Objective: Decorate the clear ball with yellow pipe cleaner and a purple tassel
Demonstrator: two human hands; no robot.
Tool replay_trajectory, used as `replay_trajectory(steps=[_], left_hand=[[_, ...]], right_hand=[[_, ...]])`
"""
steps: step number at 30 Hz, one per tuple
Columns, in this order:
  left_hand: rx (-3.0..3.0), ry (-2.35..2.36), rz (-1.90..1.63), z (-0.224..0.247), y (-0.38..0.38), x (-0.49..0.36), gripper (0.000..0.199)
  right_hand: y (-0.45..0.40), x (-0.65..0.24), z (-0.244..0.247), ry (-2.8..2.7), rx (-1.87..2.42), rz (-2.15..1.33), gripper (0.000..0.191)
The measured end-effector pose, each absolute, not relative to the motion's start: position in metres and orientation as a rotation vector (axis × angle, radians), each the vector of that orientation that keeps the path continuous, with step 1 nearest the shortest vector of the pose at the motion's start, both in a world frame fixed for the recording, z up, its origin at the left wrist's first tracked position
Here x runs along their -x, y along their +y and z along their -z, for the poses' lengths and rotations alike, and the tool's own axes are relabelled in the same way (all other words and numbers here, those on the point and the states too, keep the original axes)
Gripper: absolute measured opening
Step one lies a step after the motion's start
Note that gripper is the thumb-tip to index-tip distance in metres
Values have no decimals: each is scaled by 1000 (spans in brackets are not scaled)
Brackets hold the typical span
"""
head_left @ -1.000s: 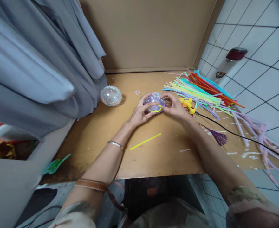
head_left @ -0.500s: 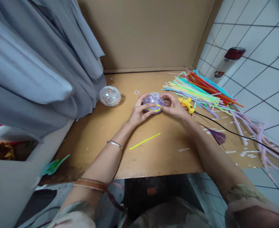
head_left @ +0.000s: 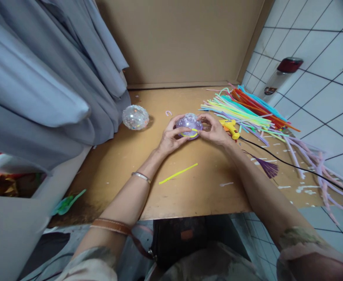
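Between my hands is a purple, shiny, see-through ball (head_left: 186, 123), low over the table or resting on it; I cannot tell which. A yellow pipe cleaner (head_left: 193, 135) curves along its near side. My left hand (head_left: 171, 135) grips the ball from the left, thumb across the front. From the right, my right hand (head_left: 213, 130) holds it, thumb and fingertips near the yellow pipe cleaner's end. A straight yellow pipe cleaner (head_left: 178, 174) lies on the table nearer to me. To the left sits a clear ball (head_left: 135, 117) with coloured specks.
A yellow glue gun (head_left: 230, 128) with a black cord lies just right of my right hand. Beyond it are bundled coloured pipe cleaners (head_left: 247, 107) and a purple tassel (head_left: 266, 167). Grey curtain (head_left: 101, 78) hangs at left. A green piece (head_left: 68, 203) lies near the left edge.
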State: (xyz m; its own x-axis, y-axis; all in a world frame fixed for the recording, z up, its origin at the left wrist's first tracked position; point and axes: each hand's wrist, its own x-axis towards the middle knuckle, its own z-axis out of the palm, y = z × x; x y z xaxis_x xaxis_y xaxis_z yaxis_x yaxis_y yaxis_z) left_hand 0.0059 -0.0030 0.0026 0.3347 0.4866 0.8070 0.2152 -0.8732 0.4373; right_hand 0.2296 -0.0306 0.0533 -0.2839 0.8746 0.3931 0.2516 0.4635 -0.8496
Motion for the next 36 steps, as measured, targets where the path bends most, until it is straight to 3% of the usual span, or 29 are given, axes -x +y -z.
replay_trajectory(steps=[18,36], left_hand=[[-2284,605,-1587,1,-3,-9,35],[-2176,692,-1563,3,2,-5,48]], right_hand=[[-30,-230,-53,-1772,968,-852,43],[-27,-230,-55,-1763,992,-798,44]])
